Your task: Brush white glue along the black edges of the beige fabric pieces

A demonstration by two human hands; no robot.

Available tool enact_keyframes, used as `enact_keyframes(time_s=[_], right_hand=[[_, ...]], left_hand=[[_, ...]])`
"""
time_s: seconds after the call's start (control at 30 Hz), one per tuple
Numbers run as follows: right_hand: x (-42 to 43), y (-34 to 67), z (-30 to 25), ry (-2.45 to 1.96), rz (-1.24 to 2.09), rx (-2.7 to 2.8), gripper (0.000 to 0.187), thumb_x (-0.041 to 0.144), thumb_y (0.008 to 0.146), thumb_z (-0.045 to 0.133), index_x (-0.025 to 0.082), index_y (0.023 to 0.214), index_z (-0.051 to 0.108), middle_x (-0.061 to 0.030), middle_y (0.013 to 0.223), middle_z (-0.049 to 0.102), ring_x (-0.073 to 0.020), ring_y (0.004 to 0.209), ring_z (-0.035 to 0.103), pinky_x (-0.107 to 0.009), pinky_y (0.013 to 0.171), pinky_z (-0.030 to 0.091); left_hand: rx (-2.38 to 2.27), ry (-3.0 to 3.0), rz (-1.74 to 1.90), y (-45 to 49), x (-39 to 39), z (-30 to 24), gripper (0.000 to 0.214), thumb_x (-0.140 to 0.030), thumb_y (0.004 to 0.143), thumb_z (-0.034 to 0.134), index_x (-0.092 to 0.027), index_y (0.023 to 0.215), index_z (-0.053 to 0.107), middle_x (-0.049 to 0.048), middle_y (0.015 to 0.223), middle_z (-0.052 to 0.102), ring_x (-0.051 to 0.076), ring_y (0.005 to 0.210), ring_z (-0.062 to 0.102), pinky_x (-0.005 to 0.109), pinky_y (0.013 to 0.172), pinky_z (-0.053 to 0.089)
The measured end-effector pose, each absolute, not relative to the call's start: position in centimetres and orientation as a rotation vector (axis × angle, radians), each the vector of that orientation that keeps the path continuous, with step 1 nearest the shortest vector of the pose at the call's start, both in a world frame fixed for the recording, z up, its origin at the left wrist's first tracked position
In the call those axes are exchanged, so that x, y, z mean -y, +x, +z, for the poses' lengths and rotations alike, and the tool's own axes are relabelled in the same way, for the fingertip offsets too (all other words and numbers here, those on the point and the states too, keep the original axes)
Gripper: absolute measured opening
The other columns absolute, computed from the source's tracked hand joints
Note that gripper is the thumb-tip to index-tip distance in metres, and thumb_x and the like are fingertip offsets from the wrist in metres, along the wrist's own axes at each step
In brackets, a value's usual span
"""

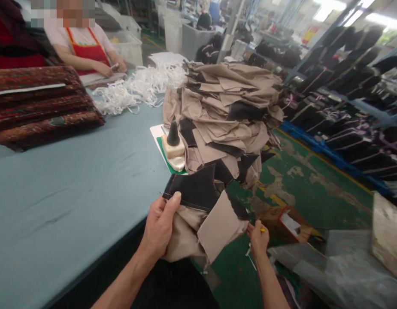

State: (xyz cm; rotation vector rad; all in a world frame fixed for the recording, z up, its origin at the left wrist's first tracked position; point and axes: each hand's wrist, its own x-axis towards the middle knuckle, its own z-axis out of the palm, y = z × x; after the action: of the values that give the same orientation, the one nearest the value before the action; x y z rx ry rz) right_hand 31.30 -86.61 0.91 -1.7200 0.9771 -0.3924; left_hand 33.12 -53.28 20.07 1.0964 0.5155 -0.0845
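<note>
My left hand (161,225) is closed on a beige and black fabric piece (217,231), thumb on top of its black stitched panel. The piece hangs past the table's front edge, over my lap. At its right end is my right hand (259,238), closed, with fingertips at the fabric edge. A small yellow bit (262,230) shows at its fingers; it belongs to a small thing whose kind I cannot make out. Just beyond, a tall heap of similar beige and black pieces (227,94) lies on the table. Beside the heap stands a cream block with a black cone (173,143).
The blue-grey table (72,197) stretches left. Dark patterned folded fabric (40,107) and white strips (143,83) lie on it. Across it stands a person in a red apron (89,49). On the floor at right are a cardboard box (278,223) and plastic sheeting (349,257).
</note>
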Motion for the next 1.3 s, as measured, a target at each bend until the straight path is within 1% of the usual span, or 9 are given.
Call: enact_keyframes(time_s=[0.13, 0.27, 0.37, 0.43, 0.57, 0.73, 0.97, 1.1, 1.3], right_hand=[[87.4, 31.3, 2.9, -1.618, -0.351, -0.986, 0.058, 0.078, 0.082, 0.062, 0.021, 0.090, 0.055, 0.0042, 0.059, 0.061, -0.0125, 0.048, 0.052, -0.023, 0.044, 0.043], [87.0, 33.3, 9.4, -1.531, -0.311, -0.783, 0.052, 0.067, 0.083, 0.062, 0.020, 0.104, 0.061, 0.0077, 0.060, 0.056, -0.0099, 0.046, 0.043, -0.021, 0.044, 0.037], [84.4, 34.7, 15.3, -1.442, -0.382, -0.638, 0.041, 0.063, 0.085, 0.060, 0.022, 0.093, 0.061, 0.0092, 0.056, 0.048, -0.0095, 0.047, 0.043, -0.021, 0.047, 0.038], [81.8, 35.1, 18.8, -1.330, -0.465, -0.483, 0.032, 0.053, 0.087, 0.067, 0.022, 0.085, 0.061, 0.0112, 0.050, 0.039, -0.0078, 0.042, 0.036, -0.019, 0.045, 0.034], [76.6, 35.2, 23.1, -1.214, -0.374, -0.235, 0.035, 0.047, 0.095, 0.070, 0.021, 0.073, 0.061, 0.0124, 0.045, 0.031, -0.0048, 0.037, 0.024, -0.017, 0.041, 0.028], [72.5, 34.8, 24.8, -1.170, -0.243, -0.083, 0.037, 0.043, 0.099, 0.069, 0.019, 0.071, 0.064, 0.0069, 0.059, 0.052, -0.0017, 0.039, 0.029, -0.015, 0.037, 0.024], [69.9, 33.5, 25.7, -1.242, -0.104, -0.057, 0.042, 0.050, 0.098, 0.072, 0.018, 0.070, 0.065, 0.0076, 0.054, 0.045, -0.0018, 0.036, 0.027, -0.014, 0.033, 0.017], [70.5, 34.0, 25.0, -1.317, -0.182, -0.060, 0.042, 0.050, 0.097, 0.072, 0.019, 0.070, 0.064, 0.0073, 0.054, 0.044, -0.0029, 0.038, 0.033, -0.014, 0.034, 0.022], [71.9, 33.6, 25.0, -1.342, -0.313, -0.107, 0.039, 0.044, 0.099, 0.070, 0.019, 0.070, 0.064, 0.0059, 0.059, 0.050, -0.0025, 0.040, 0.036, -0.015, 0.036, 0.026]], left_hand=[[-0.489, 1.223, -0.176, 33.6, 55.6, 19.9, 0.050, -0.065, 0.075, 0.087, -0.018, 0.072, 0.071, -0.0015, 0.052, 0.064, 0.017, 0.052, 0.061, 0.022, 0.049, 0.047], [-0.457, 1.369, -0.303, 33.4, 56.3, 19.4, 0.050, -0.064, 0.078, 0.086, -0.017, 0.072, 0.069, 0.0004, 0.059, 0.068, 0.014, 0.052, 0.059, 0.022, 0.049, 0.048], [-0.431, 1.365, -0.386, 33.2, 56.1, 20.0, 0.045, -0.061, 0.081, 0.086, -0.017, 0.082, 0.074, 0.0018, 0.065, 0.072, 0.015, 0.056, 0.064, 0.023, 0.053, 0.053], [-0.402, 1.334, -0.406, 33.1, 55.8, 20.9, 0.042, -0.057, 0.083, 0.086, -0.017, 0.092, 0.077, 0.0034, 0.072, 0.076, 0.018, 0.062, 0.069, 0.024, 0.057, 0.057], [-0.420, 1.258, -0.364, 32.6, 55.3, 22.9, 0.038, -0.049, 0.082, 0.089, -0.019, 0.103, 0.080, 0.0044, 0.079, 0.081, 0.021, 0.069, 0.076, 0.026, 0.061, 0.061], [-0.454, 1.198, -0.341, 31.7, 54.1, 23.5, 0.038, -0.045, 0.081, 0.091, -0.020, 0.108, 0.082, 0.0046, 0.079, 0.082, 0.024, 0.071, 0.077, 0.027, 0.062, 0.061], [-0.317, 1.254, -0.322, 30.8, 53.3, 22.8, 0.036, -0.047, 0.079, 0.092, -0.020, 0.102, 0.085, 0.0048, 0.084, 0.082, 0.022, 0.071, 0.073, 0.027, 0.066, 0.060], [-0.302, 1.247, -0.363, 30.1, 53.6, 23.2, 0.038, -0.049, 0.082, 0.089, -0.019, 0.105, 0.085, 0.0071, 0.087, 0.082, 0.023, 0.075, 0.073, 0.028, 0.068, 0.059], [-0.364, 1.204, -0.415, 29.2, 53.9, 22.7, 0.036, -0.046, 0.083, 0.089, -0.019, 0.106, 0.084, 0.0054, 0.077, 0.079, 0.024, 0.072, 0.073, 0.030, 0.066, 0.059]])
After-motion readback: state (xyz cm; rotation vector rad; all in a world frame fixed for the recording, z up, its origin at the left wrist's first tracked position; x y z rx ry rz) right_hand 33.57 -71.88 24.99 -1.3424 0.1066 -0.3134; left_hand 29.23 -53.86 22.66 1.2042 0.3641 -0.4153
